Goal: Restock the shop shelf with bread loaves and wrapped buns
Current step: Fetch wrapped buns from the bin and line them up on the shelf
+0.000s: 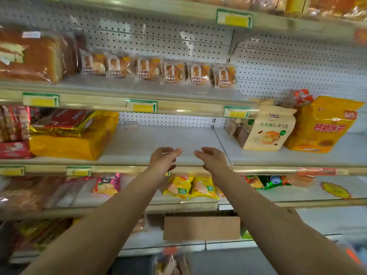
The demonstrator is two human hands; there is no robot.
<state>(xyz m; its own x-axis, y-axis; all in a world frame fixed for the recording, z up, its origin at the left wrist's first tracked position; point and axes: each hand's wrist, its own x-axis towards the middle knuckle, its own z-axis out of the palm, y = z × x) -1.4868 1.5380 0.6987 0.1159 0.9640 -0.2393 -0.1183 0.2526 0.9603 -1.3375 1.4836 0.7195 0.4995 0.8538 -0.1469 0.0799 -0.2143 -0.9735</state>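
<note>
Several wrapped buns (158, 69) stand in a row at the back of the upper white shelf (123, 87). Wrapped bread loaves (31, 56) lie at that shelf's left end. Both my arms reach forward over the front edge of the middle shelf (155, 139). My left hand (163, 158) and my right hand (212, 157) hover side by side above its bare stretch, fingers loosely curved toward each other. Neither hand holds anything. A clear pack of bread (170, 263) shows blurred at the bottom edge.
Yellow and red packs (73, 135) fill the middle shelf's left part. A cream bread bag (268, 130) and a yellow biscuit bag (321, 126) stand on its right. Snack bags (190, 187) line the shelf below, and a cardboard box (201, 228) sits lower down.
</note>
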